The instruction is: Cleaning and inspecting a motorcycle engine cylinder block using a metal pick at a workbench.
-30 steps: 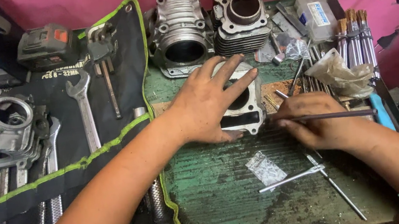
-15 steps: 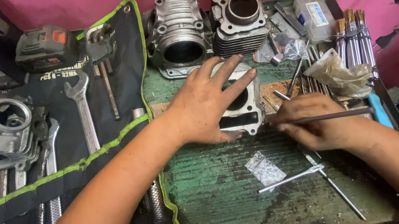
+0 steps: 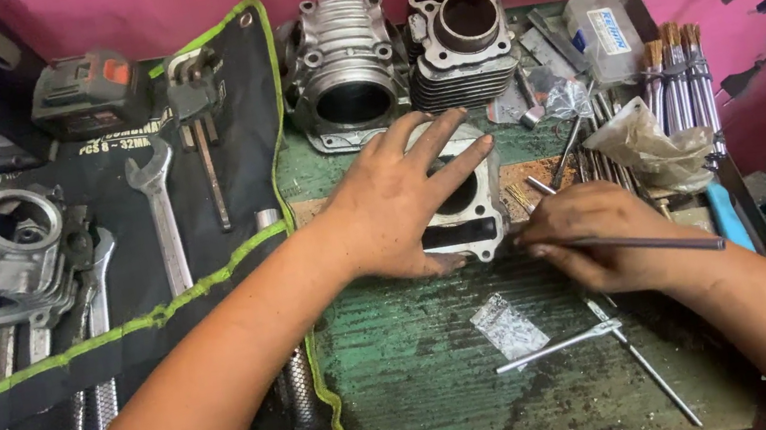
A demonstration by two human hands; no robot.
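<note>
Cylinder block [image 3: 463,208] at tabletop [image 3: 428,380] centre | left hand [image 3: 406,196] spread flat on top, pressing, nearer | right hand [image 3: 598,233] just right of block, gripping thin rod [image 3: 650,243] | rod lies left-right, tip toward block

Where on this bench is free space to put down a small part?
Bare green bench lies below the left hand, between the tool roll and the small plastic bag. The back edge, around both cylinders, is crowded.

Pink wall [image 3: 169,4], worn green bench [image 3: 428,380]
</note>
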